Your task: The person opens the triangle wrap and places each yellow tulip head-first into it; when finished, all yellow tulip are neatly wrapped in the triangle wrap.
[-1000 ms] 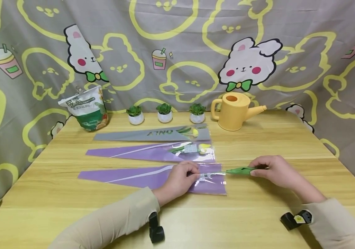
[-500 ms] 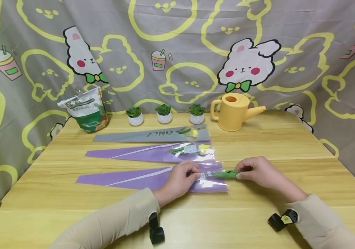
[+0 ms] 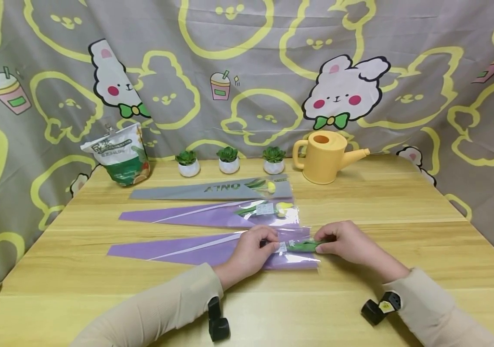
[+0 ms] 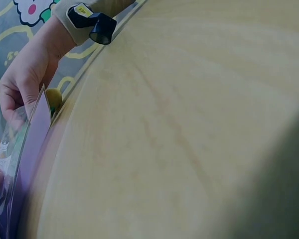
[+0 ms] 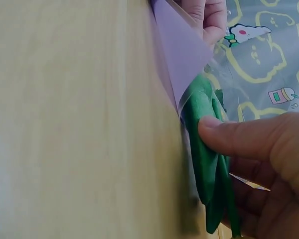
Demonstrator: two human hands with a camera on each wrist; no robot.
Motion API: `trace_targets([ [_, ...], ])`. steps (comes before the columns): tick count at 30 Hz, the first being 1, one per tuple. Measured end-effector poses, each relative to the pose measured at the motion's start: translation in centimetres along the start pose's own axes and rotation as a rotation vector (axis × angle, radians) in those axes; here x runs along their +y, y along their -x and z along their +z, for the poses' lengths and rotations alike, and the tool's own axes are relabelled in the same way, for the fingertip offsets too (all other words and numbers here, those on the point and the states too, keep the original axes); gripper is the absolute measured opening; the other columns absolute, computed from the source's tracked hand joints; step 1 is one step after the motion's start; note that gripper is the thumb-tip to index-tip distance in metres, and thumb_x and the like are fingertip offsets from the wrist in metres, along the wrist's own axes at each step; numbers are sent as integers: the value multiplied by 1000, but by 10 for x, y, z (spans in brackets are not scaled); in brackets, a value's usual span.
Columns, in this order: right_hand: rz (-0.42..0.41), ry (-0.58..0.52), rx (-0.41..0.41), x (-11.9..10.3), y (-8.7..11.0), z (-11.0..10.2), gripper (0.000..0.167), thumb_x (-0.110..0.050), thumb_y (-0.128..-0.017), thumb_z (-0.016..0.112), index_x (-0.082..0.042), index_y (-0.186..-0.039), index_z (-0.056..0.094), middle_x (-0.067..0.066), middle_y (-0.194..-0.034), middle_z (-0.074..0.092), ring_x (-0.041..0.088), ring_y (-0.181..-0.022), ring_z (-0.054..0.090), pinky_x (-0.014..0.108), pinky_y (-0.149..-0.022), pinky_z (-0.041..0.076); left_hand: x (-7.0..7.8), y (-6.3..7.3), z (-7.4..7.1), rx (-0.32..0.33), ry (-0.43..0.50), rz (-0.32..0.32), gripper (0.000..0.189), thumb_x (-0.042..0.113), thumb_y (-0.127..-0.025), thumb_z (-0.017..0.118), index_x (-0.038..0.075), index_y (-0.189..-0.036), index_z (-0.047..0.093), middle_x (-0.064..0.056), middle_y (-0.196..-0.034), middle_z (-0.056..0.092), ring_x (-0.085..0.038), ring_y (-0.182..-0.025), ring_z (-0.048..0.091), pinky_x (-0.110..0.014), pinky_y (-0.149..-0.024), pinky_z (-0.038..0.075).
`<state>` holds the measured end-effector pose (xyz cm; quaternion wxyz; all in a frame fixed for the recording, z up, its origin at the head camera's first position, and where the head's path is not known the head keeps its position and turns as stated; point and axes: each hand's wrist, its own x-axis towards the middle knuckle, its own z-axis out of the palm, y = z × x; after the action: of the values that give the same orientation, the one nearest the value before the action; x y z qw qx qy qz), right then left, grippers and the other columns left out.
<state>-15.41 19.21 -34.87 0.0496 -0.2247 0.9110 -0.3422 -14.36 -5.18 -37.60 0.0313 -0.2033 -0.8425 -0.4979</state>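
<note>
A purple flower sleeve with a clear front point(image 3: 177, 248) lies nearest me on the table, its open end to the right. My left hand point(image 3: 251, 248) rests on it and pinches its clear film, as the right wrist view also shows. My right hand point(image 3: 342, 241) pinches a tulip by its green leaves point(image 5: 202, 144); the leaves are partly inside the sleeve's mouth. The tulip's yellow bloom point(image 4: 54, 98) peeks out below the right hand in the left wrist view, while the head view hides it.
Behind lie a purple sleeve point(image 3: 203, 213) and a grey sleeve point(image 3: 177, 192), each with a yellow tulip. Farther back stand several small things: potted succulents point(image 3: 229, 165), a yellow watering can point(image 3: 322, 161) and a clipped white-green bag point(image 3: 125, 164).
My right hand has moved left, sliding the tulip's stem and leaves farther into the near sleeve. The left hand has stayed in place on the sleeve.
</note>
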Motion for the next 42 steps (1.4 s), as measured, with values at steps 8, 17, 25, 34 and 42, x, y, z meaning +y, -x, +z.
trace_targets([
  [8, -97, 28, 14, -6, 8, -11, 17, -10, -80, 71, -10, -97, 70, -4, -89, 68, 6, -82, 58, 30, -74, 50, -2, 0, 0, -7, -8, 6, 5, 3, -81, 67, 6, -77, 68, -4, -98, 66, -20, -100, 60, -34, -97, 42],
  [17, -196, -157, 128, 18, 28, -39, 18, -3, -83, 66, -2, -100, 67, 0, -98, 69, 3, -89, 62, 17, -76, 49, -2, -1, -3, -14, -4, 14, 6, 3, -81, 67, 5, -75, 67, -5, -98, 66, -21, -100, 60, -35, -98, 41],
  [25, -136, -310, 119, 47, 46, -57, 25, 5, -85, 60, 5, -110, 61, -11, -104, 67, 2, -92, 61, 15, -75, 49, -1, -2, -6, -40, -9, 12, 9, 5, -83, 66, 6, -74, 67, -5, -99, 66, -20, -100, 60, -35, -95, 43],
  [34, -195, -388, -94, 80, 53, -62, 35, 9, -86, 56, 11, -120, 50, -11, -118, 61, 0, -104, 58, 14, -83, 46, -1, -2, -5, -40, 11, 32, 8, 3, -82, 66, 5, -74, 66, -7, -101, 66, -20, -100, 60, -32, -92, 45],
  [42, -187, -493, -115, 84, 53, -46, 39, 11, -81, 60, 14, -119, 50, -6, -113, 64, 4, -99, 60, 17, -81, 48, -3, -2, -7, -34, 3, 30, 8, 6, -83, 66, 7, -76, 66, -6, -99, 67, -20, -100, 60, -35, -95, 43],
])
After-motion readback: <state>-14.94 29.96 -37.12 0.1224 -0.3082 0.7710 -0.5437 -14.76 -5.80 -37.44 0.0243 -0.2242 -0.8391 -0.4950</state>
